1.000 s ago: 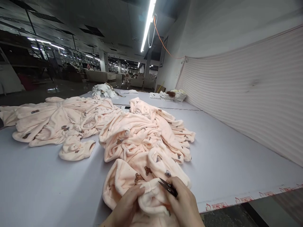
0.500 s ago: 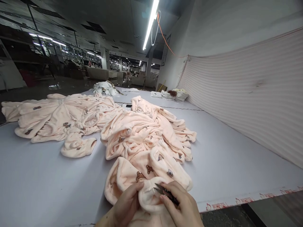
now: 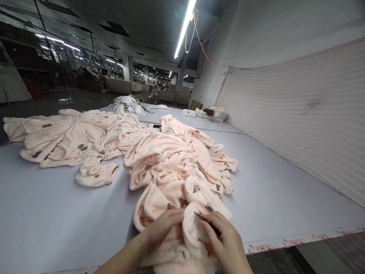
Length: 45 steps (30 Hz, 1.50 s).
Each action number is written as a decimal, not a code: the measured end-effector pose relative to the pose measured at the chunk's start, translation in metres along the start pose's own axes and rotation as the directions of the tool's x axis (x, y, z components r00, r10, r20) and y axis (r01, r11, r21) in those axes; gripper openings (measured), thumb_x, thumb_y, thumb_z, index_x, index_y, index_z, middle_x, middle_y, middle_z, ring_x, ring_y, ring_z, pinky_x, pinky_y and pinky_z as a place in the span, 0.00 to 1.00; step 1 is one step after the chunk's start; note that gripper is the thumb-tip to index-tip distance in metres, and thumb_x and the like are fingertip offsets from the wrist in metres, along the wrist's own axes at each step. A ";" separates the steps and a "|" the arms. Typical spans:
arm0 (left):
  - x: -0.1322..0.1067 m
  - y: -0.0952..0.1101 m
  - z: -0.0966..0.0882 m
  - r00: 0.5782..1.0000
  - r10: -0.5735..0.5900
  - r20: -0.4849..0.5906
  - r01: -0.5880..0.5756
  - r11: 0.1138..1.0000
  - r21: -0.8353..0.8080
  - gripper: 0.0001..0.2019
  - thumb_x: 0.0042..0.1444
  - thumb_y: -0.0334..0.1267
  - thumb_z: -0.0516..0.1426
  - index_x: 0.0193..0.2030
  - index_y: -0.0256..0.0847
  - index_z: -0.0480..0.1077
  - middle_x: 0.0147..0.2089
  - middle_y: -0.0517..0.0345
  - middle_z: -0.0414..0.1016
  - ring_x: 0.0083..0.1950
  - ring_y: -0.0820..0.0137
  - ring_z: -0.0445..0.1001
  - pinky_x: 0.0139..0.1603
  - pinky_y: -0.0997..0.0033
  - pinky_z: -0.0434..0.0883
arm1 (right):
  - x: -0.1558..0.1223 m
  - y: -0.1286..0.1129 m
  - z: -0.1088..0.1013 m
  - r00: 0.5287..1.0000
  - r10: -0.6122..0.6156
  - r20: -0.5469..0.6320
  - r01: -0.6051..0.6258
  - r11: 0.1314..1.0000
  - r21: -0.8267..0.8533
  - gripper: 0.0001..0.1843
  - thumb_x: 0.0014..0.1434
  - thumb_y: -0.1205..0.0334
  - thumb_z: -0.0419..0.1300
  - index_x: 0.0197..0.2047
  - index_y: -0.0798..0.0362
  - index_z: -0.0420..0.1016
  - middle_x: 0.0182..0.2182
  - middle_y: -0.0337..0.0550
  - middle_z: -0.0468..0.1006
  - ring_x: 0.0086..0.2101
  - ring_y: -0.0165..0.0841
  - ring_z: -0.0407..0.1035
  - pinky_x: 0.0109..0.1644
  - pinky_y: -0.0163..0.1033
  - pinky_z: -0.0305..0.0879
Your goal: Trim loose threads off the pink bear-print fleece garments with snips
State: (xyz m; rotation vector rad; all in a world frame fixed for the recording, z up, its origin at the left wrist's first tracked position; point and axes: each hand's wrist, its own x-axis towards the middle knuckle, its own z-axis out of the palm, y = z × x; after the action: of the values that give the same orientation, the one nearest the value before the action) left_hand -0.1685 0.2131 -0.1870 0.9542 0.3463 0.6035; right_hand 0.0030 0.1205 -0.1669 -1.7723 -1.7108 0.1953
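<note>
Snips point(image 3: 202, 218), dark and slim, sit near six o'clock, their tip over the mouth of a pale fleece cuff point(image 3: 189, 228), touching or not I can't tell; their long axis runs from ten o'clock at the tip to four in the right hand point(image 3: 226, 241), whose grip is closed round them; the left hand's point(image 3: 164, 228) grip pinches the cuff's nine-o'clock edge; since half a second ago the cuff's wide loop has turned narrower and more upright, mouth towards three, probably bringing another stretch of rim to the blades; printed fleece heaps lie beyond, a nearer heap point(image 3: 168, 152) at twelve, a farther heap point(image 3: 68, 133) at ten, both on the desk point(image 3: 85, 217); a striped sheet point(image 3: 299, 114) hangs at two.
</note>
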 end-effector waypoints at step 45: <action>-0.049 -0.070 -0.065 0.702 0.493 -0.514 0.100 0.646 0.756 0.11 0.49 0.38 0.57 0.40 0.41 0.72 0.40 0.52 0.79 0.45 0.59 0.77 0.47 0.62 0.74 | 0.019 -0.023 0.054 0.974 -0.042 0.222 0.066 0.993 -0.101 0.11 0.61 0.61 0.52 0.39 0.44 0.77 0.37 0.40 0.78 0.36 0.37 0.74 0.39 0.37 0.66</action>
State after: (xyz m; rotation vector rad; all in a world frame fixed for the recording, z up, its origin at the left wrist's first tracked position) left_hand -0.2183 0.1951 -0.2807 1.5662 1.2626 1.0904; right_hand -0.0423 0.1552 -0.1897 -1.8358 -1.9569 0.2887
